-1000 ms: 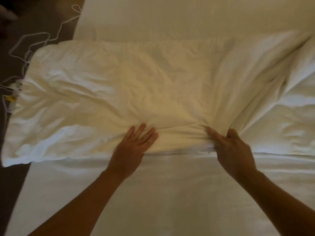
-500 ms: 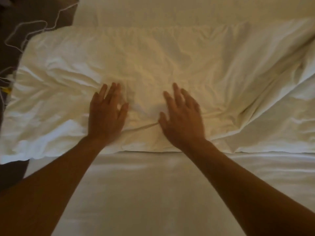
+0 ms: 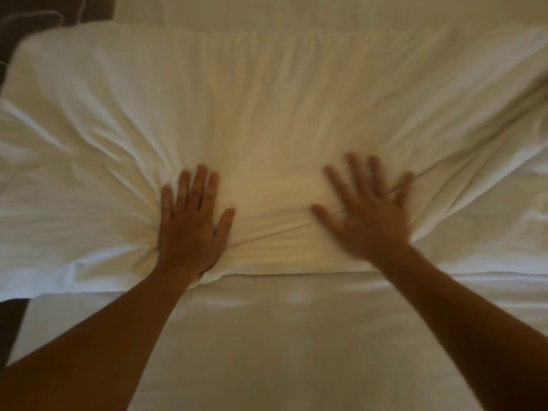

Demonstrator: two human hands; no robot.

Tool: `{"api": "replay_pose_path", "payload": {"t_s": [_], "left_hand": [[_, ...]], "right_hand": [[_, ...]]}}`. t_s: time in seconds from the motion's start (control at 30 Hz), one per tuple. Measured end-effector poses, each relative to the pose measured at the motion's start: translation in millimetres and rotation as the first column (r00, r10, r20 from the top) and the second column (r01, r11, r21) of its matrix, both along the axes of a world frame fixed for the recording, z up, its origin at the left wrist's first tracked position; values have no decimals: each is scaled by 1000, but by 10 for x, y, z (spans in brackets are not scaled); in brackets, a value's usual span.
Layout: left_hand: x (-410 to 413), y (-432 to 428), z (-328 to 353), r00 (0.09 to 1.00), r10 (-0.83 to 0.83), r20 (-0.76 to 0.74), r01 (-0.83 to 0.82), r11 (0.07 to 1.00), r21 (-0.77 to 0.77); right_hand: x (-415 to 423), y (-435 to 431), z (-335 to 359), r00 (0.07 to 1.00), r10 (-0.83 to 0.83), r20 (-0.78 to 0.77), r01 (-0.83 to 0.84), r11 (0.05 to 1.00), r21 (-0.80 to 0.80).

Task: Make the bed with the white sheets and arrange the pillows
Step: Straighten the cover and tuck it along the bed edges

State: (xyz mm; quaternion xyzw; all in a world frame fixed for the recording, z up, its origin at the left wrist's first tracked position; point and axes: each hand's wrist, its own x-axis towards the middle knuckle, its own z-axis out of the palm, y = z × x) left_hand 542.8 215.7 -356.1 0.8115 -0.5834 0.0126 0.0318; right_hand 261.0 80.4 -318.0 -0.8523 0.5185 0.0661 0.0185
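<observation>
In the head view, the only one here, a large white pillow (image 3: 267,114) lies crosswise at the head of the bed, on the white sheet (image 3: 281,336) that runs from the pillow's near edge towards the camera. The left hand (image 3: 189,229) lies flat on the pillow just inside that near edge, fingers straight and close together, gripping nothing. To its right the right hand (image 3: 370,215) presses the same pillow with fingers splayed, also holding nothing, though it is blurred. Creases fan out from both palms. The likely fault is that such low pressing shoves the filling towards the pillow's far side and sets those folds rather than clearing them. The pillow's left end hangs past the mattress over dark floor (image 3: 12,327), so a sideways push could tip it off. At the pillow's right end a second white pillow (image 3: 498,221) overlaps, and dragging there could pull that one askew.
</observation>
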Motion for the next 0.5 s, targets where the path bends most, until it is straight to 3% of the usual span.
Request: {"api": "replay_pose_path", "payload": {"t_s": [0.1,0.27,0.33,0.4,0.5], "left_hand": [[-45,-33,17,1000,18,5,-19,1000,9],[-33,-55,126,1000,21,-7,-21,1000,21],[-21,-113,230,997,68,-47,-70,997,-41],[8,-254,366,989,102,-107,-116,983,-145],[145,-665,536,997,15,-82,-36,963,-268]], "right_hand": [[-584,-129,-7,969,-229,-89,241,957,162],[-449,-209,20,962,-257,-95,274,920,279],[-322,-219,111,954,-298,-22,295,929,222],[-68,-164,224,969,-223,102,210,969,129],[522,-137,311,980,20,197,-29,999,44]]}}
